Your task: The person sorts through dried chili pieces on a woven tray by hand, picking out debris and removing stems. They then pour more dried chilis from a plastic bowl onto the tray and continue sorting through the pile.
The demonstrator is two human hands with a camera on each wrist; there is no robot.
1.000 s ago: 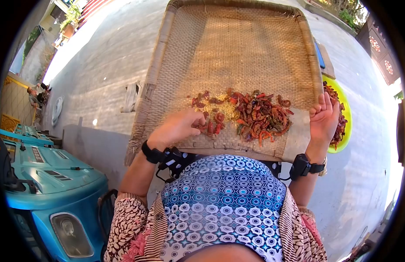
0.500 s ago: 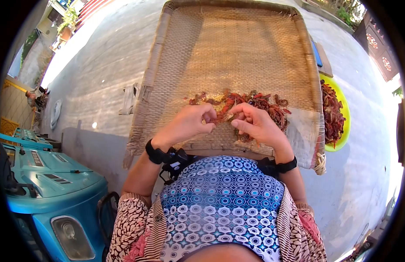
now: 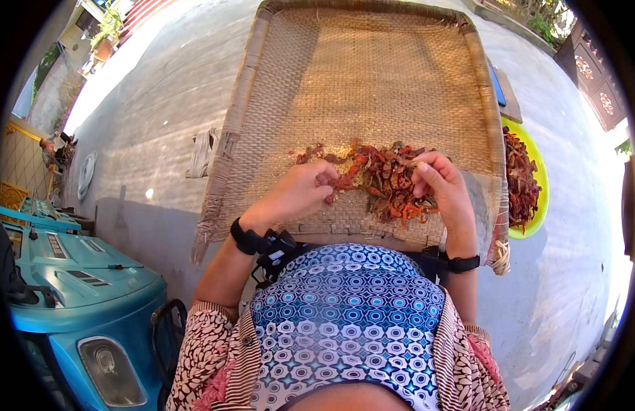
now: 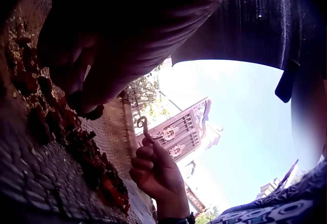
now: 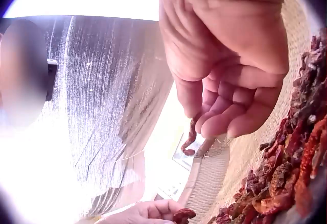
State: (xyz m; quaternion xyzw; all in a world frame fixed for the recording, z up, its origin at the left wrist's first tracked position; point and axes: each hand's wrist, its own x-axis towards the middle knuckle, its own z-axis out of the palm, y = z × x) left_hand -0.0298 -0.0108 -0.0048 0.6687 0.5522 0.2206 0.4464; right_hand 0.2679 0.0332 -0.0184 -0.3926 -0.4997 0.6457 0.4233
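Observation:
Dried red chilies (image 3: 399, 188) lie heaped near the close edge of a woven bamboo tray (image 3: 379, 75). My left hand (image 3: 297, 192) is bent over the heap's left side, its thumb and fingers pinching a dark red dried chili (image 5: 183, 215). To the right, my right hand (image 3: 446, 188) is raised above the heap. In the right wrist view its thumb and fingertip pinch the end of a thin, curled dried chili (image 5: 190, 138), which hangs down. The left wrist view shows that chili's hooked tip (image 4: 142, 124) standing out from the right hand.
A yellow-green bowl (image 3: 544, 198) full of dried chilies stands right of the tray. Loose yellow seeds (image 3: 341, 151) are scattered beside the heap. At the left is a blue vehicle (image 3: 98, 294). A blue flat object (image 3: 497, 85) lies by the tray's right rim.
My right hand came in from beside the bowl, met the left hand over the heap, then drew back right with a chili. My left hand stays near the heap's left side.

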